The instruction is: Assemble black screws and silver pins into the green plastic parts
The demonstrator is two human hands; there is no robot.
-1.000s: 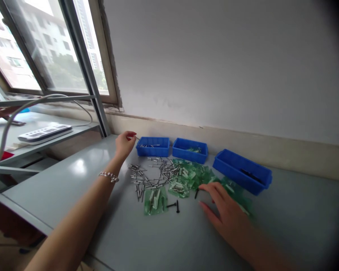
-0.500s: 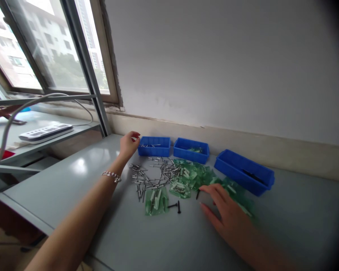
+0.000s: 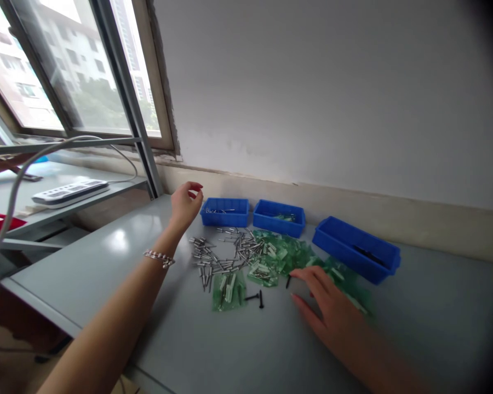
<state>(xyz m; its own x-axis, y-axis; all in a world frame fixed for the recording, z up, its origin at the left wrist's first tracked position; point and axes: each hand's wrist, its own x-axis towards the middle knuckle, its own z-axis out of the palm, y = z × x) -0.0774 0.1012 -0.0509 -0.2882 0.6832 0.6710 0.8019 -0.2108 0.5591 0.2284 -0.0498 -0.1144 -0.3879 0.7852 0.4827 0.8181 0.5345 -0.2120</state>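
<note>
My left hand point(image 3: 184, 205) hovers just left of the leftmost blue bin point(image 3: 225, 212), fingers loosely curled and apart, nothing visible in them. That bin holds a few metal pins. A pile of silver metal pins point(image 3: 219, 254) lies in front of it. My right hand point(image 3: 326, 309) rests flat on the table with fingers spread, fingertips by a black screw point(image 3: 287, 282) and the green plastic bags point(image 3: 283, 254). One green bag point(image 3: 228, 290) lies apart near two black screws point(image 3: 258, 298).
Two more blue bins stand along the wall: the middle bin point(image 3: 278, 218) and the right bin point(image 3: 356, 249), which holds dark parts. A grey table point(image 3: 107, 246) edge runs at left. A white power strip point(image 3: 68, 191) lies on a shelf by the window.
My left hand has lifted a little and its fingers have loosened beside the leftmost bin. My right hand has stayed in place.
</note>
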